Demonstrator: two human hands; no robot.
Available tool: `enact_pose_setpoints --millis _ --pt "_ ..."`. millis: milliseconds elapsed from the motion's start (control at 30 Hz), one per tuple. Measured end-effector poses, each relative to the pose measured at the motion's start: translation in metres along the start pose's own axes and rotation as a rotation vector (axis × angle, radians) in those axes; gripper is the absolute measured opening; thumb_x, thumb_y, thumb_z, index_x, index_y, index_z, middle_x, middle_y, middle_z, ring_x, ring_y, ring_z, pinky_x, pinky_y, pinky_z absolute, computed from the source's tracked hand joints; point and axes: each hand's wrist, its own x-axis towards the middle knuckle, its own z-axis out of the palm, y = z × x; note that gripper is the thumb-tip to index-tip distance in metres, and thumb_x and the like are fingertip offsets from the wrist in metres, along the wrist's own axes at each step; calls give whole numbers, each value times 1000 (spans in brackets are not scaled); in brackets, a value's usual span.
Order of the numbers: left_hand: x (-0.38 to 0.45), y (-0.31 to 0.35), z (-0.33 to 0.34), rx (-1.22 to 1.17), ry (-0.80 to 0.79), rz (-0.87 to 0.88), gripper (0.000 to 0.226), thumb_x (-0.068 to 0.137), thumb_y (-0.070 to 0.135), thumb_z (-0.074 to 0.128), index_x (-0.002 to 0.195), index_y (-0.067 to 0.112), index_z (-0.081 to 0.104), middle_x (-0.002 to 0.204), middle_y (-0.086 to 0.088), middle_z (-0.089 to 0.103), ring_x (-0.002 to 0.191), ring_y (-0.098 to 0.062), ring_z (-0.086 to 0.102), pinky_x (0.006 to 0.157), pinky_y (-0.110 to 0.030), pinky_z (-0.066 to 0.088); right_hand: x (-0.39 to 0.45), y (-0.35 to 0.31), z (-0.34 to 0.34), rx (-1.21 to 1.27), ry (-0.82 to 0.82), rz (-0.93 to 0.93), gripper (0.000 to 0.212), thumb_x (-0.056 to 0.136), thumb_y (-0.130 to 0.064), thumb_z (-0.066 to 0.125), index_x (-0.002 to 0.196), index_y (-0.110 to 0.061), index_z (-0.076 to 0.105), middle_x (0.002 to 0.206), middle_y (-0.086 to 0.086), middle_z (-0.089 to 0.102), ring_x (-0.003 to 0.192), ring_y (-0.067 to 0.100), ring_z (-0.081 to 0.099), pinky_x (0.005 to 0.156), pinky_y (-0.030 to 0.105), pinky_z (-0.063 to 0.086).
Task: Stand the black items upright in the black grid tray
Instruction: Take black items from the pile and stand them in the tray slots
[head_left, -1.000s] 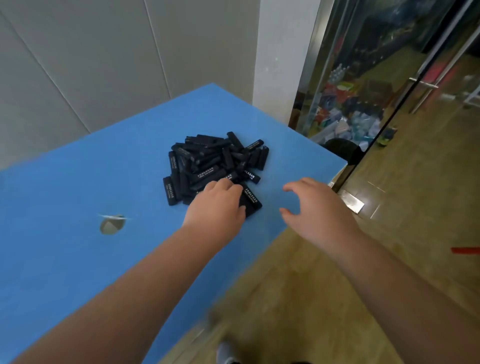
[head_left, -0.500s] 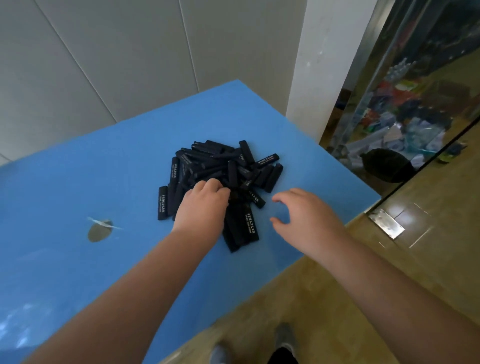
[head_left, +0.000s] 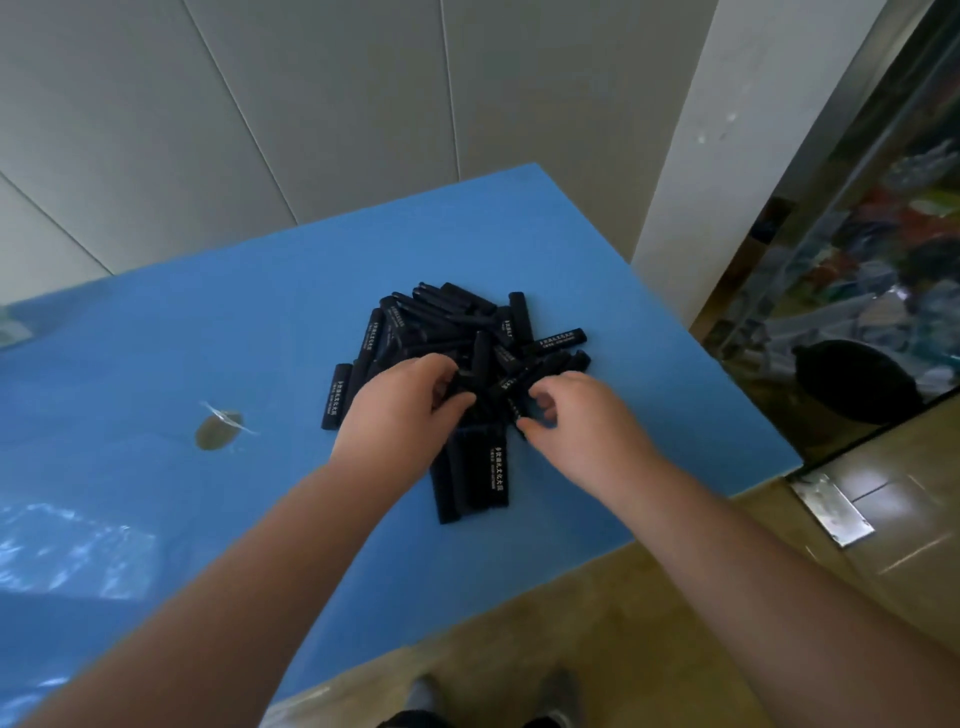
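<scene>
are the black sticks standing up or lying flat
Lying flat: the black sticks sit in a loose, criss-crossed heap on the blue table; none is upright.

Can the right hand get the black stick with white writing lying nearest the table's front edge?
Probably yes. That black stick lies flat and uncovered just below the right hand, with only bare blue table between them.

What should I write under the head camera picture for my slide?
Both hands, left hand and right hand, reach into a pile of black items lying on a blue table.
</scene>
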Motion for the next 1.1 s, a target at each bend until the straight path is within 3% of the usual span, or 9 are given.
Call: enact_pose_setpoints --millis 133,233,367,467,533,633,767,933,1100 --pt "-9 9 -1 -322 -3 -175 7 89 37 68 95 38 63 84 10 67 80 -3 62 73 -23 50 7 -6 1 -38 29 2 19 91 -36 66 105 -23 62 92 -6 65 86 18 63 75 37 55" --pt "-12 12 1 -432 -21 -220 15 90 35 67 85 48 61 80 15 68 73 2 61 66 -16 48 7 -7 3 -31 23 41 15 91 -35 67 98 -24 61 86 -7 67 82 18 63 72 35 55" --pt "-16 16 2 -591 8 -332 25 93 33 65 81 54 57 85 8 67 70 -8 62 62 -32 61 8 -7 0 92 -3 98 9 88 -29 72 88 -25 64 84 -8 67 86 18 66 77 33 55" --pt "-17 20 0 -663 12 -389 20 93 32 65 87 50 58 90 3 64 77 -12 63 60 -33 62 9 -8 -8 218 -83 183 15 83 -27 75 75 -21 64 78 -3 71 82 21 69 79 37 58" --pt "-17 22 -3 -733 11 -440 12 94 33 64 104 39 62 97 2 63 84 -13 65 59 -32 61 9 -6 -14 326 -135 254 16 80 -26 76 78 -12 68 82 10 76 73 26 72 81 44 60" --pt "-18 24 -2 -797 6 -487 25 94 34 64 118 31 60 102 1 62 94 -15 65 62 -33 62 3 2 -24 447 -223 326 15 80 -23 75 86 -10 73 88 10 77 61 18 67 88 43 59" --pt "-18 32 1 -843 27 -508 14 93 30 66 105 26 61 103 -8 63 87 -23 69 64 -34 62 -7 13 -37 590 -329 365 9 86 -14 70 81 -16 76 84 6 76 65 17 62 86 36 58" --pt "-18 37 3 -916 122 -541 16 87 28 72 91 16 61 86 -4 71 72 -9 70 59 -19 52 -17 22 -45 748 -320 331 16 90 -7 63 87 -15 76 81 -2 74 76 13 65 79 31 59" --pt "-24 36 -1 -1292 97 -644 6 92 8 66 98 9 65 83 -5 66 76 -13 70 71 -25 57 -19 23 -47 737 -267 249 13 87 -12 61 96 -16 69 91 -1 71 83 16 67 86 38 58"
